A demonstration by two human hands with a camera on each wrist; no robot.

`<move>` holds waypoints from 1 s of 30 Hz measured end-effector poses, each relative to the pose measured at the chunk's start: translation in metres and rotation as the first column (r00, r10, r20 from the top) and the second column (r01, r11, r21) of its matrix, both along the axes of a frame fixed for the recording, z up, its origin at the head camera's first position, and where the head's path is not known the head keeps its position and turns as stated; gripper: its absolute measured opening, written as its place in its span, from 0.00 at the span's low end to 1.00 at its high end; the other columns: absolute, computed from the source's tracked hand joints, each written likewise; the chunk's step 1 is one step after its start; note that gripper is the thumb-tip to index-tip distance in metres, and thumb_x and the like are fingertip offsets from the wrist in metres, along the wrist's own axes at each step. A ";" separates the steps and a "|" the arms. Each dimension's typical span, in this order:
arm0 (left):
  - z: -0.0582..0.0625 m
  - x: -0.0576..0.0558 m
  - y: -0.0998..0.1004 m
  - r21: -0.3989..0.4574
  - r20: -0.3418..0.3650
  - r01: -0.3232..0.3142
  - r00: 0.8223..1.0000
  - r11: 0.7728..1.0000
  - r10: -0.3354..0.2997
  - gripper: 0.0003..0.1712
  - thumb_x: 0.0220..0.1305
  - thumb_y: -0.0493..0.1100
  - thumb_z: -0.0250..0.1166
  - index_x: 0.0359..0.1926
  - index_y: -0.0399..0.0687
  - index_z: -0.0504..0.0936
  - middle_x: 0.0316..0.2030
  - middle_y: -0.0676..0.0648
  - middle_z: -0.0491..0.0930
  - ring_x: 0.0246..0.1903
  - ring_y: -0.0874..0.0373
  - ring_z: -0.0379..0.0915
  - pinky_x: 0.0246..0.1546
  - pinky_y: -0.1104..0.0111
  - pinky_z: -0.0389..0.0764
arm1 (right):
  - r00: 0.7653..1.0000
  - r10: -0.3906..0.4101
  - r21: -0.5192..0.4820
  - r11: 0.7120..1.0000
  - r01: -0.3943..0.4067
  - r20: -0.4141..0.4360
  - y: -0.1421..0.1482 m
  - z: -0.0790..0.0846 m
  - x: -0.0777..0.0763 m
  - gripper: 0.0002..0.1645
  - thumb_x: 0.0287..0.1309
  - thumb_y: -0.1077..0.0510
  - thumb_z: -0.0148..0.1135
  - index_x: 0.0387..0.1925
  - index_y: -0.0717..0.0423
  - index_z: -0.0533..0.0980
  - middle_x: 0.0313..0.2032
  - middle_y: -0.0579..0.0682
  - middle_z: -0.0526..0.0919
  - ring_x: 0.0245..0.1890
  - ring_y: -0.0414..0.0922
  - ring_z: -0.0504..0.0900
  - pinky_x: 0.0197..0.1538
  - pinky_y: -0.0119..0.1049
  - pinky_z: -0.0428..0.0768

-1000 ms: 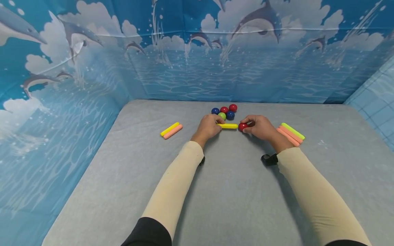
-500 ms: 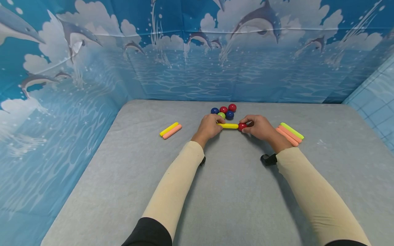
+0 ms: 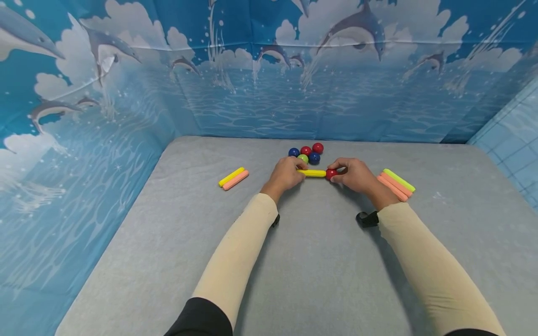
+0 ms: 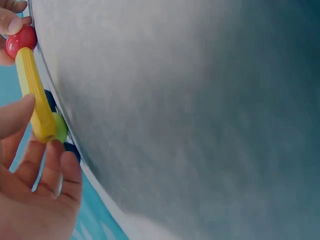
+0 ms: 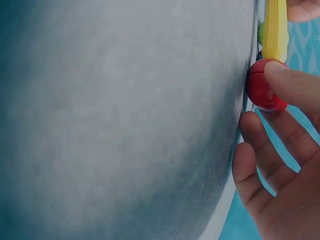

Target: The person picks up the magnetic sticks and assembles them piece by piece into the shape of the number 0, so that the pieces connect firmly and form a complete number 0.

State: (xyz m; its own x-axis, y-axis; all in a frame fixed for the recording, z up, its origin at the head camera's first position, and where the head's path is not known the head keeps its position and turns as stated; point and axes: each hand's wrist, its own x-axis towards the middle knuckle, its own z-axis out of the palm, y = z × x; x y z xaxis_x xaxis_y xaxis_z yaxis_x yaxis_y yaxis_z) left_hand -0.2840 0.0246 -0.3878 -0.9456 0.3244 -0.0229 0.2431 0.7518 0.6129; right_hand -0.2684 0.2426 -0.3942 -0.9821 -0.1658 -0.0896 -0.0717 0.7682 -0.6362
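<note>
Between my two hands a yellow ridged stick [image 3: 314, 173] lies level, its right end meeting a red ball [image 3: 331, 174]. My left hand [image 3: 286, 175] pinches the stick near its left end, and the thumb lies along its side in the left wrist view. Thumb and fingers of my right hand [image 3: 356, 176] pinch the red ball. In the right wrist view the stick [image 5: 275, 30] butts against the ball [image 5: 262, 87] with no gap showing. Part of the stick is hidden behind my left fingers in the head view.
Just beyond my hands sit several balls: two red [image 3: 317, 148], two blue [image 3: 314, 158] and a green one [image 3: 302, 159]. A yellow and an orange stick [image 3: 236, 180] lie at left. Orange and yellow-green sticks [image 3: 399, 180] lie by my right wrist. A dolphin-print curtain [image 3: 269, 102] backs the grey table [image 3: 311, 261].
One second ago a slight gap showed between the yellow stick and the red ball; now they meet. Both hands stay almost in place, and the other balls and sticks have not moved.
</note>
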 end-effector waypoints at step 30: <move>0.016 -0.024 -0.127 -0.046 0.000 -0.081 0.997 0.996 0.081 0.18 0.72 0.45 0.59 0.58 0.47 0.81 0.61 0.46 0.77 0.66 0.49 0.68 0.65 0.55 0.71 | 1.000 -0.016 0.011 1.000 0.016 0.015 0.000 0.000 0.002 0.16 0.64 0.62 0.64 0.53 0.56 0.78 0.60 0.62 0.78 0.55 0.59 0.79 0.54 0.51 0.82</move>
